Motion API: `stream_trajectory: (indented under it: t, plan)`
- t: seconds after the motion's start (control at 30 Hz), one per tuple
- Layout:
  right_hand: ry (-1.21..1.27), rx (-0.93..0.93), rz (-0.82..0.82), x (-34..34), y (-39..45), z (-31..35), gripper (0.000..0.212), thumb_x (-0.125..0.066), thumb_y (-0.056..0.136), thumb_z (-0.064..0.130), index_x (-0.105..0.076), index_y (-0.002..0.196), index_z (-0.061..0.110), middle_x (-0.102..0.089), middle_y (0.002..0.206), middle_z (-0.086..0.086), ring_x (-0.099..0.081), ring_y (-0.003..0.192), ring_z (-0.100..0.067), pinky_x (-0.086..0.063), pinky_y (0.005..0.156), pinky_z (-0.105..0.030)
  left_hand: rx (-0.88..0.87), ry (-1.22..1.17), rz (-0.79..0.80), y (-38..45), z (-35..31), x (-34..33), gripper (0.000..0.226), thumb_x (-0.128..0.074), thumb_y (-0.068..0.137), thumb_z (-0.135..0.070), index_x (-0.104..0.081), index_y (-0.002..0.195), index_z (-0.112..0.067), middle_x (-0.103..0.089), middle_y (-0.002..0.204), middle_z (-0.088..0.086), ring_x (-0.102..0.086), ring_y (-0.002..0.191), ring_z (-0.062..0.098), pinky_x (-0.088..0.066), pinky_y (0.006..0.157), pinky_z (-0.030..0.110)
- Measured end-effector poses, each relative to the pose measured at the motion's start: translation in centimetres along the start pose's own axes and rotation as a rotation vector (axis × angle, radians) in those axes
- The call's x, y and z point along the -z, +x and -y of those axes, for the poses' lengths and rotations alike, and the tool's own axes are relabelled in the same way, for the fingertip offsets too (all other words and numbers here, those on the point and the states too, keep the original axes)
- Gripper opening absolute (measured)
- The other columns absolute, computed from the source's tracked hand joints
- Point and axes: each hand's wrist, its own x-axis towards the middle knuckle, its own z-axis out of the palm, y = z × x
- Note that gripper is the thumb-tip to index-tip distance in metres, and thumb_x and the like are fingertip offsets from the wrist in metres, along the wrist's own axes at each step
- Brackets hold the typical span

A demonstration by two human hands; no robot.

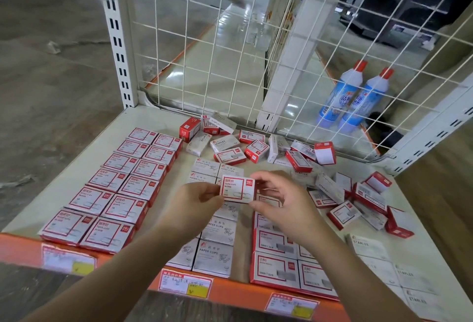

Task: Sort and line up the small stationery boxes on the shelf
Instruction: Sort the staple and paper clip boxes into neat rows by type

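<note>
Both my hands hold one red-and-white paper clip box above the middle of the shelf. My left hand pinches its left edge and my right hand grips its right side. On the left, red-and-white boxes lie in two neat rows. White paper clip boxes form a column under my hands. Red staple boxes are lined up at the front right, and white staples boxes lie at the far right. Loose, jumbled boxes cover the back and right of the shelf.
A white wire grid closes the back of the shelf, with slotted uprights at the corners. Two blue-and-white bottles stand behind the grid. The orange front edge carries price labels.
</note>
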Motion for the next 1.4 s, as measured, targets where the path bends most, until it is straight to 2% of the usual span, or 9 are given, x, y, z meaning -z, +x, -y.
stream_trajectory:
  t: [0.1, 0.23, 0.4, 0.67, 0.8, 0.93, 1.07, 1.17, 1.4]
  plan:
    - [-0.001, -0.002, 0.013, 0.0, -0.3, 0.0, 0.044, -0.070, 0.080, 0.016, -0.056, 0.116, 0.037, -0.056, 0.119, 0.016, -0.052, 0.109, 0.005, -0.037, 0.089, -0.003, -0.054, 0.063, 0.020, 0.0, 0.5, 0.1, 0.024, -0.056, 0.091, -0.015, -0.063, 0.113, -0.021, -0.065, 0.092, -0.018, -0.059, 0.087, -0.005, -0.042, 0.067, 0.007]
    - [0.041, -0.025, 0.018, -0.2, -0.6, 0.3, 0.046, -0.069, 0.081, 0.016, -0.056, 0.117, 0.042, -0.060, 0.119, 0.019, -0.054, 0.111, 0.003, -0.043, 0.095, -0.022, -0.124, 0.134, -0.003, 0.0, 1.1, -0.1, 0.027, -0.055, 0.092, -0.016, -0.060, 0.118, -0.020, -0.062, 0.095, -0.017, -0.055, 0.083, -0.009, -0.040, 0.062, 0.003]
    - [0.097, -0.026, 0.005, -0.1, -1.1, 0.6, 0.048, -0.068, 0.081, 0.006, -0.054, 0.101, 0.047, -0.063, 0.109, 0.023, -0.057, 0.103, 0.008, -0.044, 0.088, -0.014, -0.220, 0.256, -0.004, -0.1, 1.5, 0.1, 0.031, -0.055, 0.092, -0.021, -0.057, 0.122, -0.023, -0.064, 0.110, -0.013, -0.058, 0.098, -0.001, -0.042, 0.080, 0.006]
    - [0.093, -0.055, 0.003, -0.5, -1.3, 0.7, 0.044, -0.067, 0.082, 0.010, -0.053, 0.103, 0.046, -0.061, 0.113, 0.022, -0.055, 0.111, 0.002, -0.046, 0.099, -0.034, -0.247, 0.270, 0.006, -0.2, 1.7, 0.4, 0.030, -0.056, 0.091, -0.022, -0.058, 0.120, -0.024, -0.064, 0.106, -0.014, -0.058, 0.099, 0.000, -0.046, 0.090, 0.018]
    - [0.087, -0.070, -0.008, -0.7, -1.3, 0.7, 0.043, -0.067, 0.082, 0.009, -0.053, 0.102, 0.045, -0.064, 0.110, 0.021, -0.057, 0.107, 0.003, -0.047, 0.096, -0.031, -0.246, 0.261, 0.011, 0.0, 1.8, 0.7, 0.030, -0.056, 0.091, -0.020, -0.058, 0.120, -0.023, -0.063, 0.104, -0.014, -0.057, 0.098, 0.000, -0.044, 0.086, 0.014]
    - [0.080, -0.087, 0.015, -1.1, -1.2, 1.1, 0.040, -0.067, 0.083, 0.011, -0.052, 0.100, 0.044, -0.064, 0.102, 0.024, -0.056, 0.100, 0.012, -0.045, 0.085, -0.011, -0.250, 0.316, 0.036, -0.2, 1.8, 1.2, 0.033, -0.054, 0.092, -0.021, -0.054, 0.125, -0.025, -0.057, 0.102, -0.019, -0.054, 0.096, -0.003, -0.038, 0.079, 0.007]
    - [0.075, -0.119, 0.013, -1.7, -1.0, 1.6, 0.037, -0.066, 0.084, 0.018, -0.050, 0.103, 0.045, -0.064, 0.105, 0.022, -0.056, 0.102, 0.010, -0.045, 0.085, -0.015, -0.267, 0.404, 0.004, -0.1, 1.9, 2.0, 0.042, -0.054, 0.092, -0.025, -0.045, 0.134, -0.024, -0.055, 0.121, -0.013, -0.047, 0.101, -0.003, -0.036, 0.087, 0.013]
    - [0.101, -0.139, -0.003, -2.1, -0.6, 2.1, 0.037, -0.066, 0.084, 0.016, -0.051, 0.100, 0.045, -0.064, 0.100, 0.022, -0.056, 0.096, 0.013, -0.043, 0.074, -0.005, -0.276, 0.454, -0.019, 0.1, 1.8, 2.9, 0.046, -0.052, 0.093, -0.024, -0.040, 0.137, -0.026, -0.050, 0.130, -0.011, -0.045, 0.109, -0.001, -0.034, 0.087, 0.013]
    - [0.118, -0.169, -0.032, -4.2, 1.4, 3.6, 0.038, -0.066, 0.084, 0.014, -0.050, 0.112, 0.036, -0.059, 0.110, 0.019, -0.053, 0.104, 0.005, -0.043, 0.081, -0.014, -0.240, 0.646, -0.128, 1.6, 2.2, 6.4, 0.041, -0.047, 0.094, -0.022, -0.045, 0.135, -0.021, -0.048, 0.133, -0.005, -0.047, 0.118, 0.011, -0.036, 0.094, 0.021]
